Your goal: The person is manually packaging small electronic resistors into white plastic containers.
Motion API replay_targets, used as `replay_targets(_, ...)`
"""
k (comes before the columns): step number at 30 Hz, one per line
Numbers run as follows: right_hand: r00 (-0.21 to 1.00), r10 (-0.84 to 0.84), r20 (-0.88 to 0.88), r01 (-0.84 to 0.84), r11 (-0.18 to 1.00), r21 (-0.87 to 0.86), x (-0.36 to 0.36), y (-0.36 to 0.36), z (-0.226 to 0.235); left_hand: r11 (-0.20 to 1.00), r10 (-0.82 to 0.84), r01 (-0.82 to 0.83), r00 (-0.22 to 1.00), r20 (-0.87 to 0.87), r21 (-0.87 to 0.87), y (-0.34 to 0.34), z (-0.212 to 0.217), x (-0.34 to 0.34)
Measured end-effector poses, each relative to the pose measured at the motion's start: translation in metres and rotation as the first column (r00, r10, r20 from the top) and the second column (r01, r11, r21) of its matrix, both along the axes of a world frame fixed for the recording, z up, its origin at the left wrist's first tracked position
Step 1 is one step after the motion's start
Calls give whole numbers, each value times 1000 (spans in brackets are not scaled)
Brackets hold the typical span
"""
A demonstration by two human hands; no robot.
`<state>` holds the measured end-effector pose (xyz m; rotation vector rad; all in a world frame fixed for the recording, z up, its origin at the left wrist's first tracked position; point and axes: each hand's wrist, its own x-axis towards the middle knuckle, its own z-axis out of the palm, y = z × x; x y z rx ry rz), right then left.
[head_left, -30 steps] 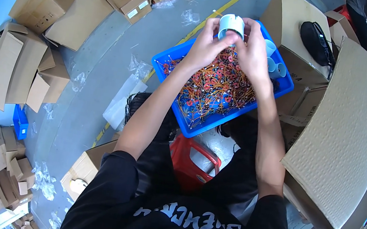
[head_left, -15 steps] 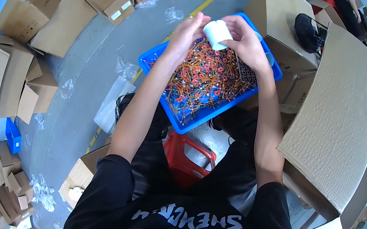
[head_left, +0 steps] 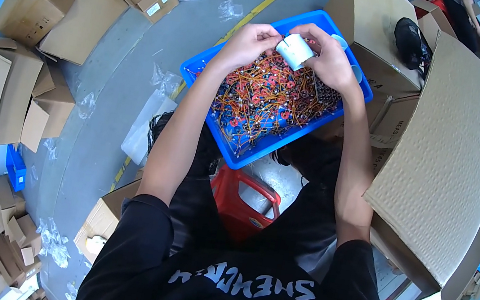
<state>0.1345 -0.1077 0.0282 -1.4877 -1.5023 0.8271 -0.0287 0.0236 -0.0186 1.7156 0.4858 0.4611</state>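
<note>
Both hands meet over the far end of the blue bin (head_left: 200, 81). The right hand (head_left: 329, 60) grips a white roll (head_left: 296, 51), and the left hand (head_left: 248, 41) pinches at the roll's edge. Beneath them the bin is full of orange and red wires (head_left: 259, 106), so most of the work seems left. Cardboard boxes (head_left: 446, 157) stand just right of the right hand.

Plastic, wire and cardboard around the grip

Between the left hand (head_left: 248, 41) and right hand (head_left: 328, 60) sits a white roll (head_left: 296, 51), matt, like paper or tape. Just beneath the grip, a glossy blue plastic tray (head_left: 239, 156) holds thin orange and red wires (head_left: 260, 100) with smooth coating. To the right of the grip, a corrugated cardboard sheet (head_left: 449, 158) looks rough and dull. Below, a shiny red plastic stool (head_left: 244, 204); the concrete floor (head_left: 112, 86) is smooth grey.
</note>
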Motion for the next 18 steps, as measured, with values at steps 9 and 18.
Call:
replay_targets(9,966,-103,239,97,995,36,-5,2,-2,883,192,-174,981,3,435,-15,10,3)
replay_targets(18,880,-230,415,246,969,14,2,4,-18,848,186,-150,982,-21,508,-27,15,9)
